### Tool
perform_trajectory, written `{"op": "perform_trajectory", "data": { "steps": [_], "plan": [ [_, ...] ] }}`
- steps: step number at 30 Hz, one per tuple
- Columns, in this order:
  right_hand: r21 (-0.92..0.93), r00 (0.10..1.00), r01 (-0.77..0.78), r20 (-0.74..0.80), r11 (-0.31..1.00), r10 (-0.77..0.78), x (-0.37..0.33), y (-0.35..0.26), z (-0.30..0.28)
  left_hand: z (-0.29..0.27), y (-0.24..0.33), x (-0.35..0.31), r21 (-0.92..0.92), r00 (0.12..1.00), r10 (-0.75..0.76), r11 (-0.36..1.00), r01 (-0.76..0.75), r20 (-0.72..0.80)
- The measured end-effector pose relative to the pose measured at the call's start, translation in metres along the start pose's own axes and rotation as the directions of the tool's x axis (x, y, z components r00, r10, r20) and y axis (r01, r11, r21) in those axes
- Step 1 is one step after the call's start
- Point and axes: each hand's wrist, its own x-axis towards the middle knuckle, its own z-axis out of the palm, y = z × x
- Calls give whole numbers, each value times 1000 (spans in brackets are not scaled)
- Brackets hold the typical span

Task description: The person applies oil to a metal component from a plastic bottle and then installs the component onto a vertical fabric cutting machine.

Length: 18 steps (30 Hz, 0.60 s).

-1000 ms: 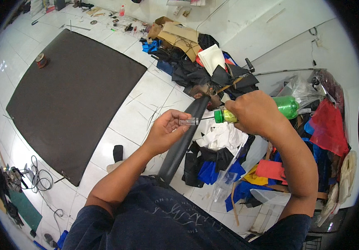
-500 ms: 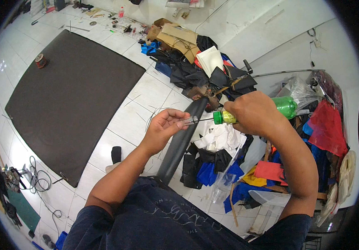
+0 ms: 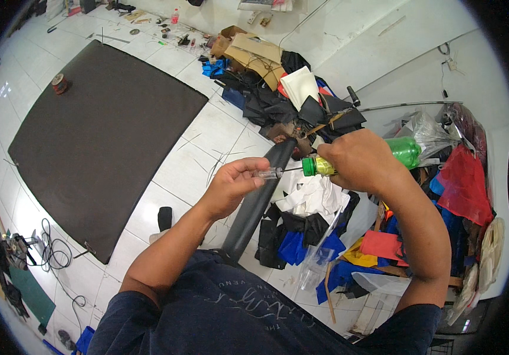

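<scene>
My left hand (image 3: 231,184) pinches a small clear tube-shaped container (image 3: 273,173) between thumb and fingers, its open-looking end toward the right. My right hand (image 3: 356,158) is wrapped round a green plastic bottle (image 3: 406,152) that lies on its side in the air. The bottle's green cap (image 3: 308,167) points left at the clear container. A thin dark line bridges the short gap from cap to container; whether it is a nozzle or liquid cannot be made out. My right fingertips are hidden behind the hand.
A long black padded seat (image 3: 257,204) runs beneath my hands. On the tiled floor at left lies a large dark panel (image 3: 104,130) with a small spool (image 3: 59,84) on it. Fabric scraps (image 3: 316,195) and cardboard (image 3: 260,54) heap up on the right and far side. A cable (image 3: 59,260) coils at left.
The clear container has tilted slightly and sits a little deeper in my left fingers. The bottle and my right hand have stayed nearly still.
</scene>
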Motion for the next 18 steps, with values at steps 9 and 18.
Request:
{"op": "perform_trajectory", "data": {
  "steps": [9, 18],
  "plan": [
    [-1, 999, -2, -45, 1000, 2, 0, 5, 1, 9, 4, 1, 5, 997, -22, 1000, 23, -79],
    [40, 1000, 11, -22, 999, -10, 2, 4, -9, 6, 2, 4, -51, 993, -66, 997, 61, -98]
  ]
}}
